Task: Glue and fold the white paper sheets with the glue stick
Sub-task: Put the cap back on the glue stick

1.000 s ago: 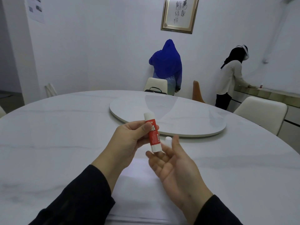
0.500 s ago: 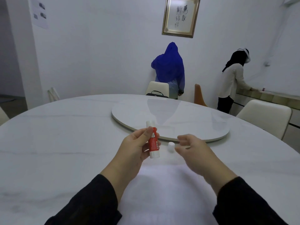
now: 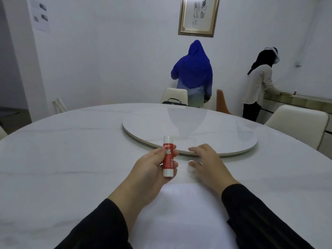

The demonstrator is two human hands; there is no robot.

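My left hand (image 3: 150,169) grips a red and white glue stick (image 3: 168,156) upright above the table, and its top end shows no cap. My right hand (image 3: 206,162) hovers palm down just right of it, fingers spread and blurred. A small white cap (image 3: 190,168) lies on the table at the tip of my right thumb; no other finger is on it. White paper sheets (image 3: 181,216) lie flat on the table between my forearms, close to me.
The big round white marble table (image 3: 71,168) carries a raised turntable (image 3: 233,151) just beyond my hands. Two people stand at the back with their backs turned. Cream chairs (image 3: 296,121) stand around the far and right side.
My right hand turned palm down and moved forward and right, lowering the white cap to the table. My left hand kept hold of the glue stick and moved slightly forward.
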